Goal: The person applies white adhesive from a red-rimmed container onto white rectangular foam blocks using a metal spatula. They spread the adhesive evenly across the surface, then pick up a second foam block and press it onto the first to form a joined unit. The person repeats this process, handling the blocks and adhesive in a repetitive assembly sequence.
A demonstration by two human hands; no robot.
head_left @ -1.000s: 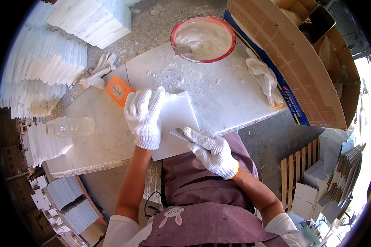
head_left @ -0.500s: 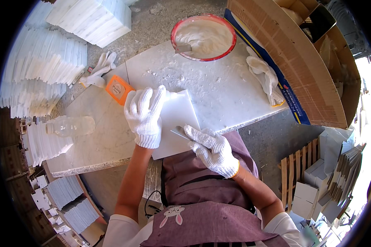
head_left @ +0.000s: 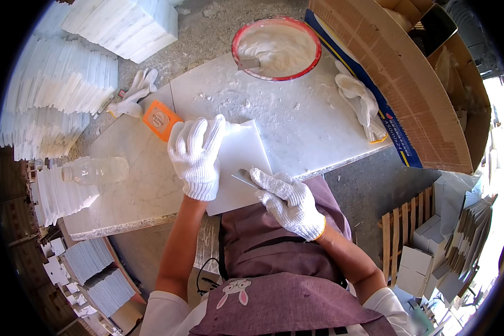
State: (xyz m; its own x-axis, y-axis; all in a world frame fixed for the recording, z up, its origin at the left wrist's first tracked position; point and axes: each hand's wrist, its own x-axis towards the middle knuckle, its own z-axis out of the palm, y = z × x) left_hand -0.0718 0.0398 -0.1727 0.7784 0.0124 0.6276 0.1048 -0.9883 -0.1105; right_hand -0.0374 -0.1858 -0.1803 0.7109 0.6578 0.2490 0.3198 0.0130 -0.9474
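Both my hands wear white knit gloves. A smooth white tile (head_left: 241, 162) lies between them, its near end reaching past the marble slab's front edge toward my apron. My left hand (head_left: 196, 157) is closed over the tile's left side, with the fingers bent and the tile's left edge hidden beneath it. In my right hand (head_left: 290, 203), fingers closed, is a small flat metal scraper (head_left: 243, 177). Its thin blade points left over the near half of the tile. A red-rimmed basin (head_left: 280, 47) of white paste stands farther off, with a flat metal blade (head_left: 248, 64) at its left side.
Left of the slab (head_left: 134, 196) are a clear bottle (head_left: 98, 171) and stacked white tiles (head_left: 67, 73). An orange box (head_left: 161, 120) and spare gloves (head_left: 135, 94) lie beyond my left hand. At right are another glove (head_left: 361, 101), a large cardboard box (head_left: 397, 73) and a wooden pallet (head_left: 406, 221).
The scraper in my right hand has turned slightly, so its blade shows more edge-on. My left hand and the tile have hardly moved.
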